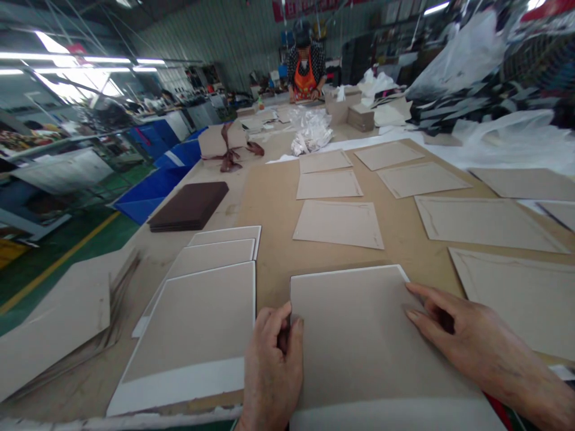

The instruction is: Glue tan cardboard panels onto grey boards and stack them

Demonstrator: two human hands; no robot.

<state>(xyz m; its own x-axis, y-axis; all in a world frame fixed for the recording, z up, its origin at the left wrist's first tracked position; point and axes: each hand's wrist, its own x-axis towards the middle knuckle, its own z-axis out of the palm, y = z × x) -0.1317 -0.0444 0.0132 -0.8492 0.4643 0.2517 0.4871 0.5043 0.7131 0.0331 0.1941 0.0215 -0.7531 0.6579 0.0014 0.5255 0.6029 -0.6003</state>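
Note:
A grey-beige cardboard panel with a thin white border along its top edge and a white strip at the bottom lies in front of me. My left hand pinches its left edge between thumb and fingers. At the upper right corner, the thumb and fingers of my right hand close on the panel's other edge. Left of my left hand, overlapping panels with white borders lie in a fanned row, the nearest panel on top.
Loose cardboard pieces lie across the tan table surface. A dark brown stack and a pile of cardboard sheets are at left. Crumpled clear plastic sits farther back. A person in an orange apron stands at the far end.

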